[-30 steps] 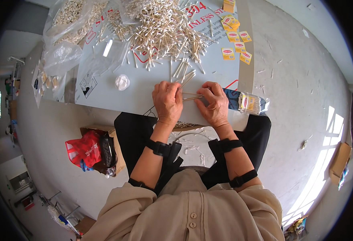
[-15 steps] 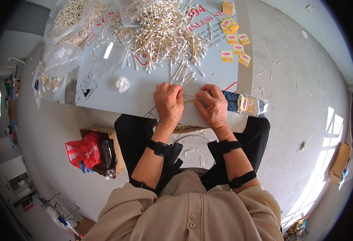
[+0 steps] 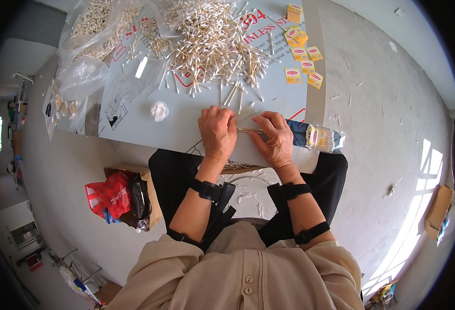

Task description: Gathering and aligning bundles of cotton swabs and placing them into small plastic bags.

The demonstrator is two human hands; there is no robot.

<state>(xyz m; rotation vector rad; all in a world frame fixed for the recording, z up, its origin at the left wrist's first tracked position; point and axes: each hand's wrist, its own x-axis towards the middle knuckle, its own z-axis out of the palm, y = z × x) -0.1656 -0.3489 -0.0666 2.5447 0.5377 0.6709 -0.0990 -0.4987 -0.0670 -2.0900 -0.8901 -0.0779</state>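
Close to the table's near edge, my left hand (image 3: 218, 132) is closed, its fingertips pinching the left end of a few thin cotton swabs (image 3: 248, 129). Their other end runs to my right hand (image 3: 275, 136), whose thumb and forefinger are closed around it. The swabs lie nearly level between the hands; how many there are is hard to make out. Some loose swabs (image 3: 232, 94) lie just beyond my fingers, below a big heap of cotton swabs (image 3: 209, 49). Beside my right wrist is a clear packet of swabs (image 3: 319, 137) with a yellow label, over a dark blue strip.
Several yellow cards (image 3: 292, 75) lie along the right edge of the table (image 3: 134, 116). A round white object (image 3: 159, 111) sits left of my hands. Clear plastic bags (image 3: 82, 75) with more swabs are at the far left. A carton (image 3: 155, 199) with a red bag (image 3: 109, 195) stands on the floor.
The sticks between my hands, spread apart before, now lie close together. My right fingertips have shifted slightly; my left hand has stayed nearly still.
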